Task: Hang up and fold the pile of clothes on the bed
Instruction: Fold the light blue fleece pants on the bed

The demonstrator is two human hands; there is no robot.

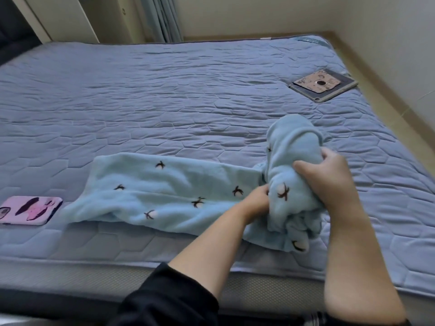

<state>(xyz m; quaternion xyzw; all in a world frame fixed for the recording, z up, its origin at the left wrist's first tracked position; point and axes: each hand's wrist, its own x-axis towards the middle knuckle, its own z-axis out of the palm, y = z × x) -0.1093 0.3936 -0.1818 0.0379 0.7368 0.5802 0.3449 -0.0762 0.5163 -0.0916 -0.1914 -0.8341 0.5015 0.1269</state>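
Head view | right hand (329,178) grips bunched blue garment (164,191) | left hand (255,200) pinches it just beside

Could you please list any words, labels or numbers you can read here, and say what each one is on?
No text can be read.
Tablet cover: cartoon print, any lettering blurred.
Phone case: pictures only.
White tag at the mattress edge: too small.
Blue garment: motifs, no letters.

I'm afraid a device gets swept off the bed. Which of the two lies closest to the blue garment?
The pink-cased phone at the bed's near left edge, right beside the garment; the grey tablet lies apart, far right.
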